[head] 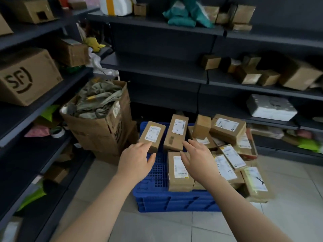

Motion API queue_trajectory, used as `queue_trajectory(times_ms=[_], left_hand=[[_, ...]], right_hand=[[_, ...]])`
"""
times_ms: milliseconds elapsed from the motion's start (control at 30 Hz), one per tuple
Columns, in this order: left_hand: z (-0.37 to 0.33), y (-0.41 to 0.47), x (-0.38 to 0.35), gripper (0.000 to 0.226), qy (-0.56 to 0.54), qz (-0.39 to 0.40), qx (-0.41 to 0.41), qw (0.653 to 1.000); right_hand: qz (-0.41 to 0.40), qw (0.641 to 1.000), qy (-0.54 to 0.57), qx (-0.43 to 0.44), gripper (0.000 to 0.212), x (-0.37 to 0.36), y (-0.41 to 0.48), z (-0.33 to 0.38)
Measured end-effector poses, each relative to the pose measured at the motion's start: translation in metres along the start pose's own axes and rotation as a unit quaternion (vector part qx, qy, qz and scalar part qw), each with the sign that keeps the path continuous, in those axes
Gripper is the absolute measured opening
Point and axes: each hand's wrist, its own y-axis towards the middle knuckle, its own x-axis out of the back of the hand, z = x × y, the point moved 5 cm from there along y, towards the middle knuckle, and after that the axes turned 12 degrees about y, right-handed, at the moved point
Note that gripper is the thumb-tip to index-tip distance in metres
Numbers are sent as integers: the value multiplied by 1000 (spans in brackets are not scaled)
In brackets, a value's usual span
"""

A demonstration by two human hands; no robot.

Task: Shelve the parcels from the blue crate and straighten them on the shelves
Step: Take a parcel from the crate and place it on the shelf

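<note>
Left hand (136, 158): fingers together on near end of small labelled parcel (152, 137) at far-left corner of blue crate (157, 199); thumb apart; grip unconfirmed.
Right hand (197, 158): fingers spread, empty, over crate.
Risk: corner-only hold, parcel may tip and drop; heaped parcels (232, 154) overhanging right rim may slide.
Obscured: left fingertip contact; crate's right side buried.

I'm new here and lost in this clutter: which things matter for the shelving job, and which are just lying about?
Job: blue crate; labelled parcels in it; dark shelves; left hand and right hand reaching toward them.
Lying about: open carton of grey-green cloth; tape roll; yellow toy.
</note>
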Motion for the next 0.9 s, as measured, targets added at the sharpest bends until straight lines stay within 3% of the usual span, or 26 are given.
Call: queue_trajectory(times_ms=[400, 733, 900], left_hand=[[75, 147, -98, 48, 41, 90, 17, 995], [135, 240, -230, 56, 68, 179, 8, 981], [157, 261, -299, 71, 11, 225, 42, 973]], right_hand=[[34, 991, 84, -101, 42, -98, 134, -55], [67, 954, 217, -197, 43, -236, 229, -95], [100, 932, 275, -214, 43, -310, 255, -118]])
